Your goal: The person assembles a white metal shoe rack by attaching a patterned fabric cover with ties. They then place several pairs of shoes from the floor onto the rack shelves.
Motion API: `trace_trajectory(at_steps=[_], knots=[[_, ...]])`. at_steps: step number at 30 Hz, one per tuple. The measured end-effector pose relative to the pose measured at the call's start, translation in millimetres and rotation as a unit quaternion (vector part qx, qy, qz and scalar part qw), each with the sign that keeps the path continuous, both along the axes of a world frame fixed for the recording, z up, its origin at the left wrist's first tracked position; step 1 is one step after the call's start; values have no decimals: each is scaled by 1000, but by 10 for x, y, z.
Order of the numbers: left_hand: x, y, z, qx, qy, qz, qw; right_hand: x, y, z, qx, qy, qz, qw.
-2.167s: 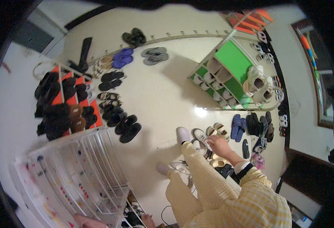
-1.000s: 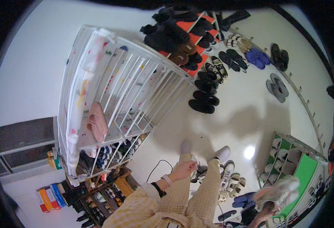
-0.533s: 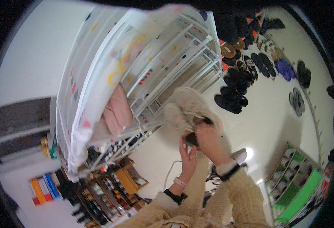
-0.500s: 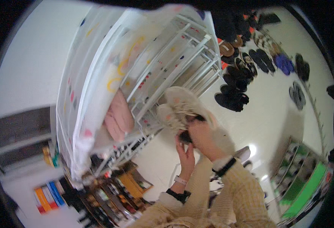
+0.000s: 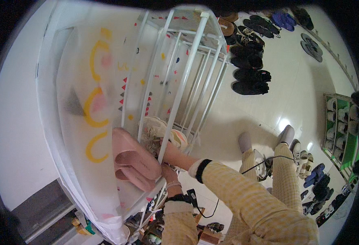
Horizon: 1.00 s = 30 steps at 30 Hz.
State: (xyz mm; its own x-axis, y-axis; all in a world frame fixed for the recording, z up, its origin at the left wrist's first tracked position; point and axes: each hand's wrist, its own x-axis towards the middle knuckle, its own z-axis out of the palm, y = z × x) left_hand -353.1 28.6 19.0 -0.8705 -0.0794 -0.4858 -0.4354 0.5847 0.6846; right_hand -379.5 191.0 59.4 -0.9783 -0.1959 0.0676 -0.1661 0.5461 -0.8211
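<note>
My right hand [image 5: 176,156] reaches past a white upright of the rack and grips a pair of pale sneakers [image 5: 174,136] with coloured stripes. The sneakers rest at shelf level inside the rack, partly behind the upright. Just below, my left hand [image 5: 170,174] is close to the same upright; its fingers are hidden by the pole and the slippers. A pair of pink slippers [image 5: 136,161] lies to the left of both hands on the same shelf.
The white tube rack [image 5: 193,49] has a translucent patterned cover [image 5: 83,122] hanging at its left. Black shoes [image 5: 251,81] line the floor at the far right. A green-edged shoe shelf [image 5: 344,151] stands at right. A dark cord [image 5: 218,204] dangles near my arms.
Both hands have carried the sneakers left from in front of the rack into it, beside the pink slippers. My view has turned toward the rack.
</note>
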Motion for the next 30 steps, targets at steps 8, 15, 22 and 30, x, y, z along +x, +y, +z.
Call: trace_trajectory(at_steps=[8,15,22,30], knots=[[-31,582,349,-103,-6,180,978,786,423,-442,3,-8,-169,986],[1575,232,1134,-46,180,154,970,1659,920,-284,38,-158,-16,987],[1100,-1017,1929,-119,332,251,901,2560,1371,-237,102,-196,62,973],[459,-1656,2055,-571,-142,-113,801,3273,1677,-390,197,-297,129,925]])
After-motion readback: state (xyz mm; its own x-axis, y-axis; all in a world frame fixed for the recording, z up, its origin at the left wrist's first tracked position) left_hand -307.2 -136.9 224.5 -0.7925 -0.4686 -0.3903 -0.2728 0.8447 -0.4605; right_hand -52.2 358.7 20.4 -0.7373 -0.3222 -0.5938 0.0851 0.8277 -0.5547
